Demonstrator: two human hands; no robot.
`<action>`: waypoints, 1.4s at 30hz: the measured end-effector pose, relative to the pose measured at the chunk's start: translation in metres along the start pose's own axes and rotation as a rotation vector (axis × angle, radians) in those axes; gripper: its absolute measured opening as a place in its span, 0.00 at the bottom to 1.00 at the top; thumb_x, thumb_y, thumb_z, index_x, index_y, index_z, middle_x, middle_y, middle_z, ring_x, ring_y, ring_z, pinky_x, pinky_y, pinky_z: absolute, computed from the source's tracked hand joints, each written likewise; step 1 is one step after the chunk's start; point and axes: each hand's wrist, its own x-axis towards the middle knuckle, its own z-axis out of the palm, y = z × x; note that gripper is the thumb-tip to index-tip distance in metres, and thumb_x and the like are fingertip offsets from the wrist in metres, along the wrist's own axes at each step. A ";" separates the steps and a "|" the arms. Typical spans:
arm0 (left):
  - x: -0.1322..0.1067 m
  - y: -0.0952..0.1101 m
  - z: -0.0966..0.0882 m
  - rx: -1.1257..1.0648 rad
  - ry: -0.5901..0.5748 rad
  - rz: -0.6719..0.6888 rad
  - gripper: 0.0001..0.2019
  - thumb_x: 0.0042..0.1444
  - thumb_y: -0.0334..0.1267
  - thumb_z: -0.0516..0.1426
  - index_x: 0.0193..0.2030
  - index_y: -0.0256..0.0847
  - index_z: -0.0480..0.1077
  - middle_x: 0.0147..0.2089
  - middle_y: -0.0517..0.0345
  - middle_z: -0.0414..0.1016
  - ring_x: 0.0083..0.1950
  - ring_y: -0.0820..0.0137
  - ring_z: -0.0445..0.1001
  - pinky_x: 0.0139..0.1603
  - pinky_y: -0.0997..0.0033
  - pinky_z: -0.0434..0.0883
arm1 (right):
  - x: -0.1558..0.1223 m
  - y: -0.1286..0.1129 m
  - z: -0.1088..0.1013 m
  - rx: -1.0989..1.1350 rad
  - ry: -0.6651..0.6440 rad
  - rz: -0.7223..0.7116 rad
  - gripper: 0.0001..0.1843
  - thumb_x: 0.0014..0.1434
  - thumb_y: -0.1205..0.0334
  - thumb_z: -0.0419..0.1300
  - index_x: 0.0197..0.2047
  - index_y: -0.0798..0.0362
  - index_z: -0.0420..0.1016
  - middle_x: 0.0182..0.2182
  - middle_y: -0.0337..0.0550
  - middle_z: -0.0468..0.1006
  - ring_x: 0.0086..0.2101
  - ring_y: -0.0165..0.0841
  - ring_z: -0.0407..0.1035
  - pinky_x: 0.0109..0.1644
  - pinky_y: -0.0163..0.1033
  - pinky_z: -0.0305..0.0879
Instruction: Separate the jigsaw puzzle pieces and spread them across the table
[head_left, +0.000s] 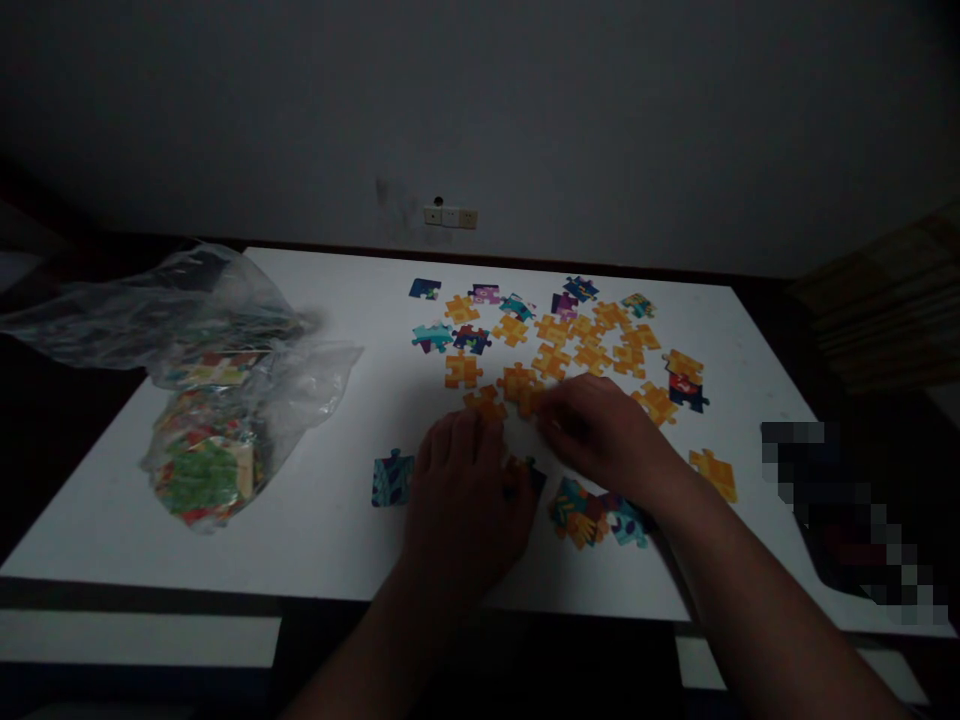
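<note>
Many jigsaw pieces lie scattered on a white table, most face down and orange, some showing coloured print. My left hand rests palm down near the table's front, fingers together, beside a dark piece at its right edge. My right hand reaches in from the right, its fingers curled onto an orange piece in the middle of the table. A few joined coloured pieces lie just under my right wrist. One blue patterned piece sits alone to the left of my left hand.
A clear plastic bag holding more printed pieces lies at the table's left. A wall with sockets runs behind the table. A dark blurred patch covers the table's right corner. The room is dim.
</note>
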 end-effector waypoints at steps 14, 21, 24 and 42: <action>0.001 -0.005 0.006 -0.006 0.071 -0.036 0.10 0.73 0.27 0.57 0.57 0.38 0.74 0.62 0.37 0.78 0.64 0.47 0.78 0.67 0.37 0.81 | -0.003 0.005 -0.002 -0.031 0.101 -0.080 0.17 0.68 0.59 0.70 0.59 0.48 0.82 0.53 0.53 0.87 0.52 0.55 0.78 0.60 0.62 0.72; 0.002 -0.006 0.005 -0.050 0.089 -0.049 0.18 0.70 0.26 0.61 0.64 0.39 0.70 0.62 0.39 0.78 0.64 0.48 0.78 0.66 0.40 0.81 | -0.011 0.010 -0.013 0.175 0.135 -0.066 0.15 0.66 0.68 0.66 0.55 0.47 0.81 0.49 0.49 0.82 0.48 0.44 0.80 0.50 0.48 0.76; 0.002 -0.006 0.005 -0.059 0.100 -0.040 0.19 0.70 0.26 0.62 0.65 0.38 0.68 0.60 0.39 0.78 0.63 0.48 0.77 0.65 0.40 0.81 | -0.013 0.013 -0.018 0.182 0.188 -0.040 0.09 0.69 0.66 0.67 0.51 0.47 0.82 0.46 0.47 0.82 0.45 0.42 0.79 0.48 0.46 0.75; 0.001 -0.018 0.008 -0.079 0.195 -0.077 0.22 0.72 0.25 0.59 0.70 0.40 0.66 0.61 0.40 0.78 0.63 0.51 0.79 0.64 0.45 0.80 | -0.012 0.006 -0.013 0.198 0.022 -0.024 0.06 0.69 0.68 0.67 0.48 0.49 0.82 0.42 0.43 0.81 0.38 0.35 0.76 0.42 0.39 0.68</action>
